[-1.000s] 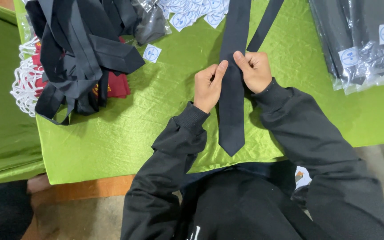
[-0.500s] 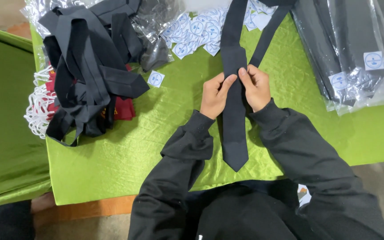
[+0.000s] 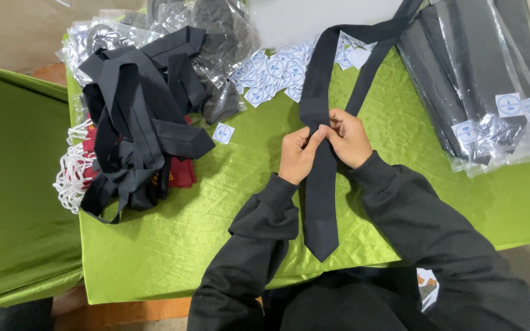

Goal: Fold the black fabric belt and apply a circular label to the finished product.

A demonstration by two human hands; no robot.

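Observation:
A black necktie (image 3: 321, 202) lies lengthwise on the green table cloth (image 3: 185, 245), its pointed wide end toward me. Its narrow part runs up and bends back to the far right. My left hand (image 3: 297, 154) and my right hand (image 3: 348, 138) both pinch the tie at its middle, fingertips meeting on top of the fabric. Both arms wear black sleeves.
A heap of loose black ties (image 3: 139, 110) lies at the left over red cloth (image 3: 179, 175) and white cords (image 3: 72, 175). Small white round-printed labels (image 3: 277, 70) are scattered at the back. Bagged black ties (image 3: 492, 86) are stacked at the right. Empty clear bags (image 3: 216, 30) sit behind.
The view has shifted so the table sits lower in the frame. My hands stay on the tie's middle, fingertips now closer together.

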